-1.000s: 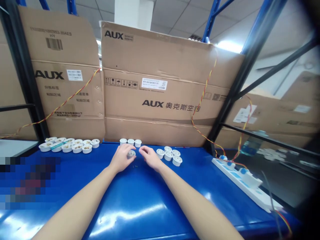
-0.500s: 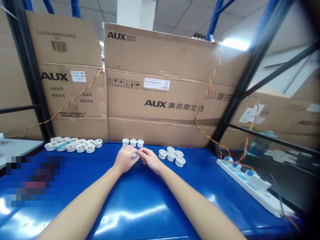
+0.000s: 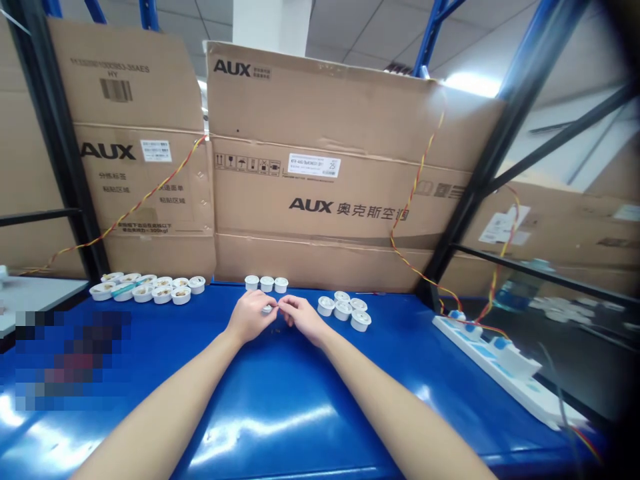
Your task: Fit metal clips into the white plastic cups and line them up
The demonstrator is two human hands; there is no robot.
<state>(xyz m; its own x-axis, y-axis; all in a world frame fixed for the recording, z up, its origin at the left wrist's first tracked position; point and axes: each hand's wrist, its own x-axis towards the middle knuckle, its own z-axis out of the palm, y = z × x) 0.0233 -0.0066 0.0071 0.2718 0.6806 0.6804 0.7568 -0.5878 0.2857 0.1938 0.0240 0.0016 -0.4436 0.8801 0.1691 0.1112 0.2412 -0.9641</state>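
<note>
Over the blue table, my left hand curls its fingers around a small white round tub, which is mostly hidden behind them. My right hand meets it at the fingertips, thumb and forefinger pinched together just beside the tub. Whatever lies in that pinch is too small to tell. A few tiny dark bits rest on the table below the hands. Behind my left hand stand three white lidded tubs in a row. To the right of my right hand sits a cluster of several similar tubs.
Several open white tubs with brownish contents stand at the back left, a teal strip across some. A white power strip with plugs runs along the right edge. Cardboard panels rise behind the blue table. A blurred patch covers something at left.
Both hands stay in nearly the same place, fingertips still together. The tub between them shows slightly less than before.
</note>
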